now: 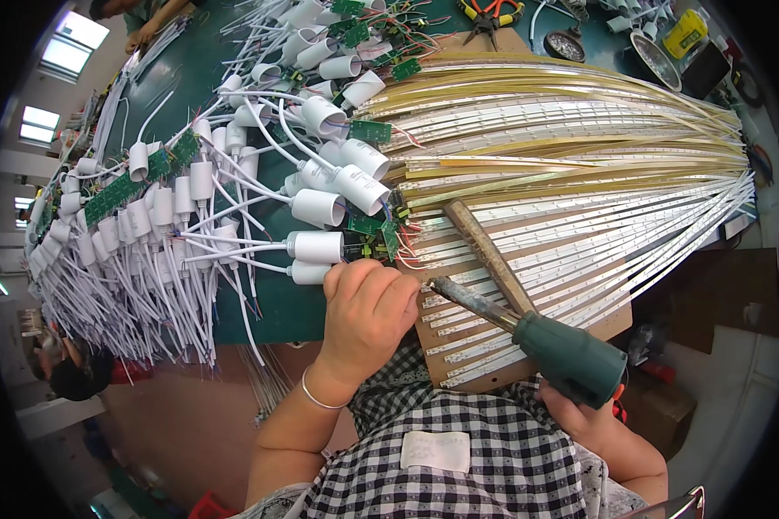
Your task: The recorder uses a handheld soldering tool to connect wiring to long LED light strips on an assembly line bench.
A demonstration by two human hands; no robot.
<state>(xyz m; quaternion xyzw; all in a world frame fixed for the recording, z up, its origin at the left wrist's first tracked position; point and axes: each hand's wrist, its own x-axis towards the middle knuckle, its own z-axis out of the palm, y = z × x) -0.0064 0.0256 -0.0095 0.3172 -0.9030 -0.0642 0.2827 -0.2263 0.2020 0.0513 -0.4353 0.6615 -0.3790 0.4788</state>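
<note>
Soldering iron point(571, 359), green-handled, lies slantwise above the near part of the brown board point(613, 322), its tip by that board's left edge, just beside the fingertips of the left hand. The right hand point(573, 413) grasps the handle from below, partly hidden by it. The left hand point(368, 307) has thumb and fingers bunched at the board's left edge; I cannot tell what, if anything, they pinch. A flat, stained bar point(491, 251) slants over the board, meeting the iron's handle. White and yellowish strips point(563, 112) fan across the board, gathering beyond its right side. Left of the board are green circuit boards point(370, 131), white caps point(318, 246) and white cables point(143, 294) on a green table point(273, 316). Pliers point(485, 22) lie at the board's far edge, a round tin point(565, 45) to their right. A checked apron point(502, 424) is just below the board.
</note>
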